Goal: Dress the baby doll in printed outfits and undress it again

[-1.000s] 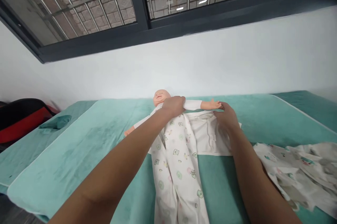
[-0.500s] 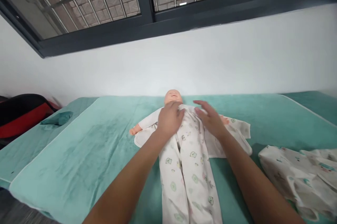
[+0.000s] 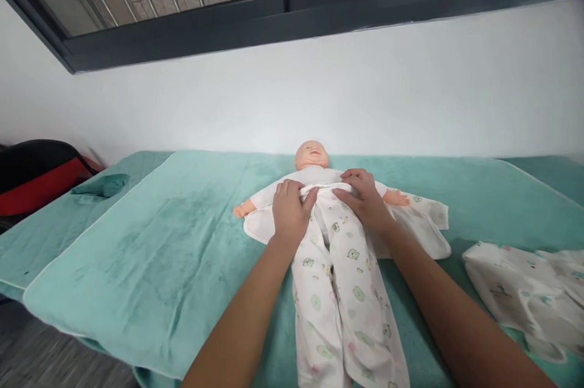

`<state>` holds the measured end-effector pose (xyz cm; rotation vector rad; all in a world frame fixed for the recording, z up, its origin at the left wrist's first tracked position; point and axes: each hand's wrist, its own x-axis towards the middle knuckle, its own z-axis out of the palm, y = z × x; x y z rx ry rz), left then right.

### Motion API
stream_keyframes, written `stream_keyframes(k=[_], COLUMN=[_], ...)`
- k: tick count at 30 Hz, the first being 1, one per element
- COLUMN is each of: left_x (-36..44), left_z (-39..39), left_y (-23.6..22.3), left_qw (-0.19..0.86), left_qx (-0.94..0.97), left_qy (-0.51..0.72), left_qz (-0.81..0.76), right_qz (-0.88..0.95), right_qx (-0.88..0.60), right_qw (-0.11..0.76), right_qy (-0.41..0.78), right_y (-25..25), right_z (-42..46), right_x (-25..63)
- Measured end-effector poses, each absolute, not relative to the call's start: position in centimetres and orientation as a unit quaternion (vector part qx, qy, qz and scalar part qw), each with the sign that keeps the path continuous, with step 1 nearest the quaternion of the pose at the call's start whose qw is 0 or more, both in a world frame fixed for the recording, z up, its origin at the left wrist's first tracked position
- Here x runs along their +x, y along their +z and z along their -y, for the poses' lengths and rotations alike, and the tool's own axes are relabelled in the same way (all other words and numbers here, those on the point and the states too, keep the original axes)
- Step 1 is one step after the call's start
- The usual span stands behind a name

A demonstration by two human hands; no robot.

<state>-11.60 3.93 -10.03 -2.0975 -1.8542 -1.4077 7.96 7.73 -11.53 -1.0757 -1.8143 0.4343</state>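
Note:
A baby doll [image 3: 312,155] lies face up on the green bed, its head toward the wall and its arms spread out. White printed pants [image 3: 356,260] with green animal pictures cover its lower body. My left hand [image 3: 292,205] is closed on the waistband [image 3: 326,188] at one side, thumb on the near edge. On the other side, my right hand [image 3: 362,196] grips the same waistband. A white top [image 3: 314,174] shows on the doll's chest and sleeves. Open white jacket flaps [image 3: 417,227] lie spread under its arms.
A crumpled white printed cloth [image 3: 520,291] rests at the right on the green bedspread [image 3: 128,254]. Beyond the bed are a white wall [image 3: 182,105] and a barred window. A black and red object [image 3: 43,178] stands at the left.
Both hands have come down from above the doll's chest and taken hold of the waistband. The waistband now sits lower, with more of the white top showing. The view has shifted slightly.

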Motion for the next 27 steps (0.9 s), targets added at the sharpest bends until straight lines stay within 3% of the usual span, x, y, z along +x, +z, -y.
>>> stream_keyframes(k=[4,7,12,19,23,27], left_x=[-11.8,-12.0,-13.6,-18.3,-17.6,-15.3], left_z=[-3.2,-2.7,-1.2,3.2,5.2,6.7], left_y=[-10.5,-10.6,-10.6,-9.1,-8.6,-8.9], left_qw=[0.037,0.000,-0.128,-0.359,-0.255,-0.130], left_qx=[-0.666,-0.655,-0.668,-0.729,-0.755,-0.753], left_qy=[-0.405,-0.364,-0.356,-0.286,-0.227,-0.224], left_qz=[0.625,0.662,0.640,0.507,0.560,0.604], right_qz=[0.732,0.706,0.652,0.730,0.713,0.647], right_qx=[-0.431,-0.458,-0.497,-0.447,-0.501,-0.567], right_qw=[0.512,0.516,0.475,0.396,0.390,0.448], right_qy=[0.127,0.159,0.319,0.333,0.296,0.244], right_y=[-11.3,-11.6,-12.6,-13.5,-13.9,-14.3], right_z=[-6.4,-5.2,-3.0,1.3,3.5,5.4], right_x=[7.9,8.2,9.1,11.2,11.0,9.6])
